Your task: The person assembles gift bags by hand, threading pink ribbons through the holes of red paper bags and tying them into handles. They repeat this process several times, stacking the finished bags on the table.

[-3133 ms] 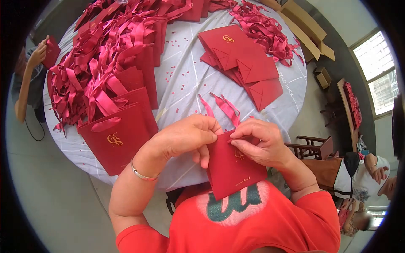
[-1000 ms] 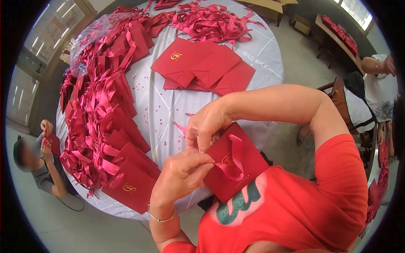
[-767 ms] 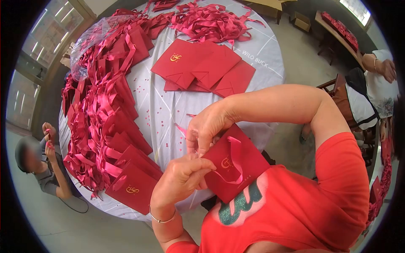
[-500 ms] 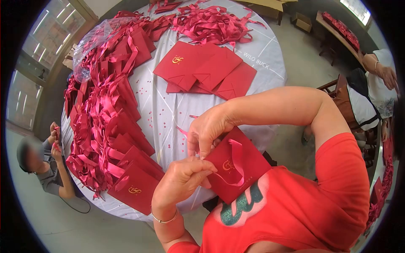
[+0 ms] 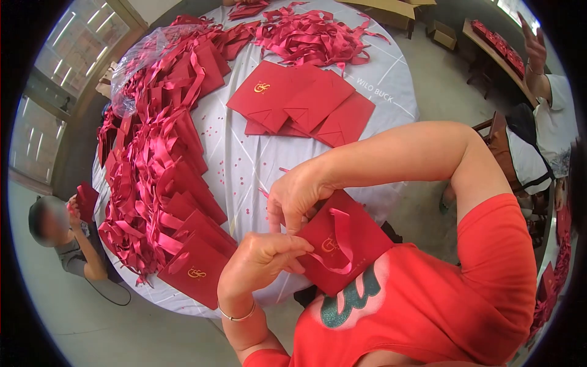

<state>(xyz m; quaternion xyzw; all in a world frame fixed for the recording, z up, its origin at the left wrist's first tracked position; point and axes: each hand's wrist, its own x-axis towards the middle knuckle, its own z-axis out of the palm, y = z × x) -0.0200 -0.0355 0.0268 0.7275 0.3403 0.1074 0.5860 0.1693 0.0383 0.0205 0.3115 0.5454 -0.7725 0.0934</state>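
A red paper gift bag (image 5: pixel 342 241) with a gold emblem rests against my body, tilted. A pink ribbon (image 5: pixel 346 235) loops across its front from one hole toward my left fingertips. My left hand (image 5: pixel 266 257), a bracelet at its wrist, is closed, pinching the ribbon at the bag's edge. Bent over the bag's upper edge, my right hand (image 5: pixel 299 196) is closed at the opening; its fingertips are partly hidden. Small pink ribbon tips stick out beyond its knuckles.
Flat red bags (image 5: pixel 293 101) lie stacked on the round white-clothed table (image 5: pixel 244 165). Behind them sits a ribbon pile (image 5: pixel 312 37). Bags with ribbon handles (image 5: pixel 165 165) line the left side. One person (image 5: pixel 61 226) sits at left; another person's hand (image 5: pixel 535 46) shows at right.
My hands stay at the bag's edge with only slight movement. The person at left now has a red bag raised; the person at right has lifted a hand.
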